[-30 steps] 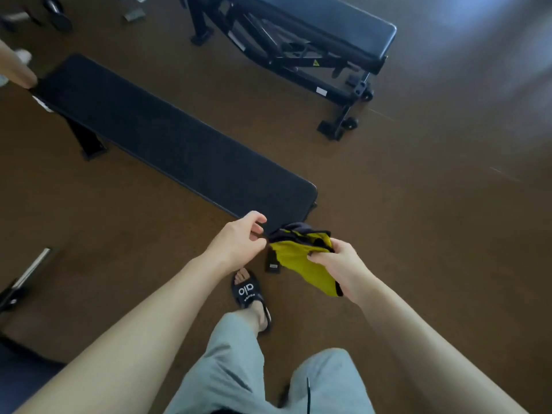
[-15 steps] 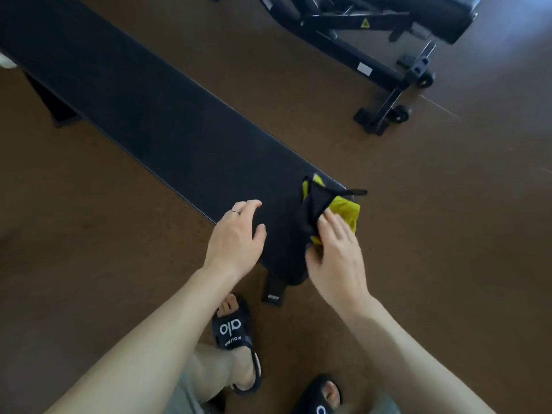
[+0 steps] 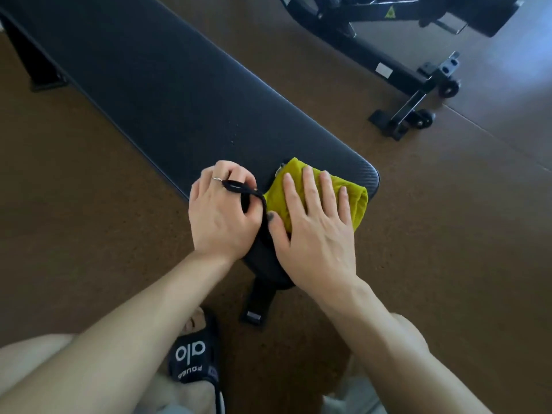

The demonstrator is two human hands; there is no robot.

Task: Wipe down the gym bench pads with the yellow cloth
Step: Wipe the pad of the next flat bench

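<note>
Yellow cloth pressed flat onto bench pad by right hand

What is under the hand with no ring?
The right hand lies flat on the yellow cloth, which sits on the black bench pad. The cloth's middle and the pad below it are covered, so they cannot be seen.

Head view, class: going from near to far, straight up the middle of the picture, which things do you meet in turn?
black slide sandal → bench foot → hands, left hand gripping a black strap, right hand flat on the yellow cloth → long flat bench pad → frame of the second bench.
</note>
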